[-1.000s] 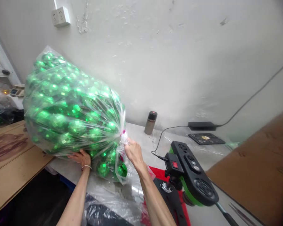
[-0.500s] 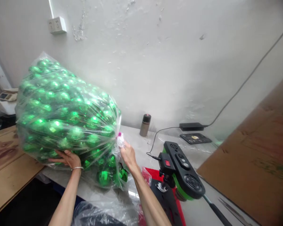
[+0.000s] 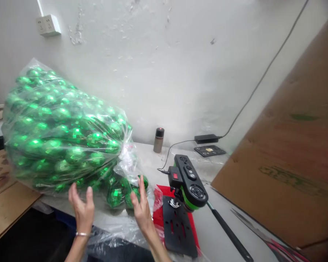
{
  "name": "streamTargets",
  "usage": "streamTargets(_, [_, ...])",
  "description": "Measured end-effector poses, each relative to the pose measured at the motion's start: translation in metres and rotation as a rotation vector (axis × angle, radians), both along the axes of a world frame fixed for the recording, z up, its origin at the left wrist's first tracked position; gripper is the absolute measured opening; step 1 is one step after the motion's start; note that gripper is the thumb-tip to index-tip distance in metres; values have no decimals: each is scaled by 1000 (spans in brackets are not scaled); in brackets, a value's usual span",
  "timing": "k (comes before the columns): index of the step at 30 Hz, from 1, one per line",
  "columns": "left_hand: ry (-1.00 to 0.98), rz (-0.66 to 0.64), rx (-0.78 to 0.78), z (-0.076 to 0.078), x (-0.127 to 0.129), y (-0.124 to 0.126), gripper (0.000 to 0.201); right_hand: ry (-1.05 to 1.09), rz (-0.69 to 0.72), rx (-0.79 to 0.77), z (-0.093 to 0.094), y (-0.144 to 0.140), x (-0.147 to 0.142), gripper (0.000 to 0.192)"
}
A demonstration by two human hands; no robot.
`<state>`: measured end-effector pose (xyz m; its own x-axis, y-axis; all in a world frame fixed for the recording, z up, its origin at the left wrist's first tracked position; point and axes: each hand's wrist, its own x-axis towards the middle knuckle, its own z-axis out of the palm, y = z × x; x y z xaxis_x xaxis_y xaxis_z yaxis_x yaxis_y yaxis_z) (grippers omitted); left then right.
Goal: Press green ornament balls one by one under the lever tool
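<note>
A big clear plastic bag (image 3: 62, 134) full of shiny green ball ornaments lies on its side on the table, its gathered neck (image 3: 128, 158) pointing right. Just below the bag's lower side is my left hand (image 3: 82, 205), fingers spread and holding nothing. Close to a few green balls (image 3: 116, 196) by the bag's neck, my right hand (image 3: 142, 209) has its thumb and fingers apart. Whether its fingertips touch the nearest ball I cannot tell. A bangle (image 3: 83, 234) circles my left wrist.
Right of my hands, a black and green device (image 3: 192, 185) stands on a black plate (image 3: 177, 227) over a red tray (image 3: 196, 233). Behind are a bottle (image 3: 159, 140), a phone (image 3: 210, 150) and a power adapter (image 3: 207, 138). Scissors (image 3: 248, 222) lie near a large cardboard box (image 3: 284, 145).
My right hand has let go of the bag's neck and moved down. My left hand has come away from the bag's underside. The neck now hangs looser, and the view has shifted right.
</note>
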<state>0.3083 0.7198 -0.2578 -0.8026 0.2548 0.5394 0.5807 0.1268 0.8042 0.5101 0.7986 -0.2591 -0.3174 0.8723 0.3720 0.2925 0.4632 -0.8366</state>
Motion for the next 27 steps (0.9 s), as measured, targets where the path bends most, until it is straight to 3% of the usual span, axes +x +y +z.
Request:
streamTargets(3, [454, -401, 19, 13, 52, 10, 39, -88, -80, 14, -33, -21, 9, 67])
streamTargets(5, [708, -629, -133, 28, 71, 32, 29, -143, -62, 61, -41, -26, 8, 56])
streamTargets(6, [784, -668, -230, 36, 74, 46, 30, -166, -35, 96, -42, -27, 7, 52])
streamTargets(10, [858, -482, -560, 63, 59, 105, 48, -251, 66, 224, -35, -24, 5, 57])
streamTargets(14, [879, -396, -674, 69, 41, 140, 65, -318, 134, 297, -35, -18, 17, 68])
streamTargets(16, [903, -447, -695, 64, 43, 139, 68, -344, 165, 321, -36, -18, 26, 67])
streamTargets(19, [954, -529, -721, 53, 61, 119, 65, -371, 193, 340, -35, -23, 45, 63])
streamTargets(23, [924, -671, -866, 42, 98, 96, 45, -368, 185, 400, -42, -39, 75, 61])
streamTargets(26, [816, -717, -984, 37, 120, 106, 29, -279, 217, 521, -54, -63, 102, 49])
streamTargets(27, [781, -719, -1000, 35, 125, 114, 40, -250, 216, 514, -57, -74, 112, 43])
